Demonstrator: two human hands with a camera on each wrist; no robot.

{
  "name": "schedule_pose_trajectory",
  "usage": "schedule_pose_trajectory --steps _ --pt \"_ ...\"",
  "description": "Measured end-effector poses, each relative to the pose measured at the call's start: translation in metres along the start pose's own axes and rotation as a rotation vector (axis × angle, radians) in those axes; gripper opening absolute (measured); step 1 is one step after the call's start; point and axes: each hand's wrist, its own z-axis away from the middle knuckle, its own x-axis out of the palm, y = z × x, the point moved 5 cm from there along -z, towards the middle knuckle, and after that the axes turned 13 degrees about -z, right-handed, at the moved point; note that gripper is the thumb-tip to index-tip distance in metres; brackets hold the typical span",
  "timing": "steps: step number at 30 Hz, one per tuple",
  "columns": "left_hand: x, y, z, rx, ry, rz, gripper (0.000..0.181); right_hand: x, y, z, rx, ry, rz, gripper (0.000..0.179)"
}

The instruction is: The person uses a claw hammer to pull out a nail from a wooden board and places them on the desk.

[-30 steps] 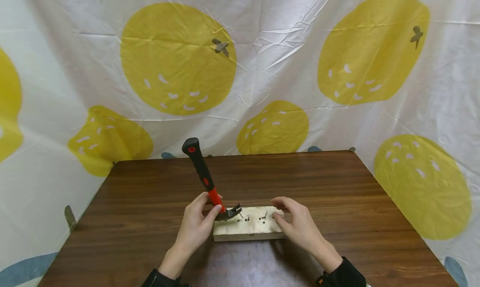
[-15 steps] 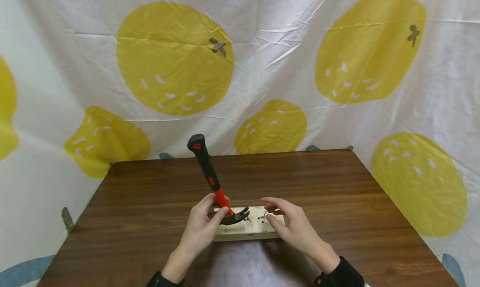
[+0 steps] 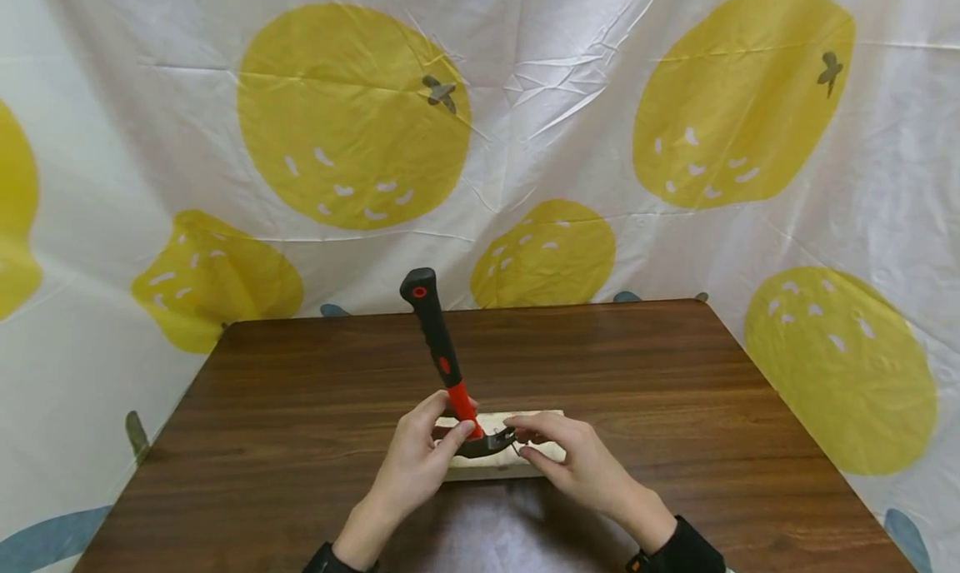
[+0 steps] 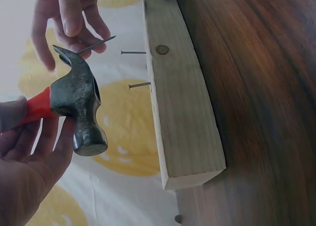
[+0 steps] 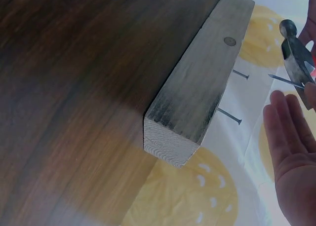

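Observation:
My left hand (image 3: 425, 450) grips a claw hammer (image 3: 442, 340) by the red neck just above its head, handle pointing up. The hammer's claw (image 4: 74, 60) faces my right hand, and a loose nail (image 4: 98, 44) sits at it with the point sticking out. My right hand (image 3: 581, 456) has its index finger and thumb spread around the claw tips, right at the nail, the other fingers extended. Beneath both hands lies a pale wooden block (image 4: 182, 97). From its top two nails (image 4: 136, 52) stick out, seen side-on in both wrist views.
The block rests on a dark wood-grain table (image 3: 315, 373). A round nail head or plug (image 5: 229, 41) shows on the block's near side. Behind the table hangs a white cloth (image 3: 517, 140) printed with yellow fruit.
The left hand has carried the hammer to the right over the block. The right hand has moved left, bringing its fingertips to the claw and nail.

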Motion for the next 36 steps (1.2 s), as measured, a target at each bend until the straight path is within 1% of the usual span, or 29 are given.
schedule_pose_trajectory --steps 4,9,15,21,24,32,35,36 --pt "0.002 0.002 0.0 0.023 -0.004 0.004 0.026 0.002 0.0 0.001 0.003 -0.021 -0.017 0.035" --pt "0.004 0.004 -0.001 0.04 -0.017 0.019 0.024 0.002 0.001 0.001 0.016 -0.025 -0.033 0.031" --pt "0.005 0.005 0.0 0.029 -0.026 0.023 0.023 0.003 0.002 0.002 0.015 -0.021 -0.054 0.032" --pt "0.007 0.006 0.0 0.034 -0.036 0.03 0.023 0.005 0.003 0.003 0.025 -0.014 -0.09 0.036" --pt "0.007 0.007 0.001 0.033 -0.042 0.025 0.023 0.005 0.003 0.004 0.005 -0.003 -0.074 0.037" --pt "0.006 0.011 0.0 0.062 -0.041 0.019 0.023 0.004 0.002 0.005 -0.052 0.03 -0.015 0.038" --pt "0.005 0.012 0.001 0.078 -0.042 0.005 0.023 0.004 0.0 0.004 -0.054 0.036 -0.014 0.038" --pt "0.005 0.012 0.001 0.083 -0.041 -0.001 0.023 0.004 0.0 0.004 -0.041 0.036 -0.021 0.037"
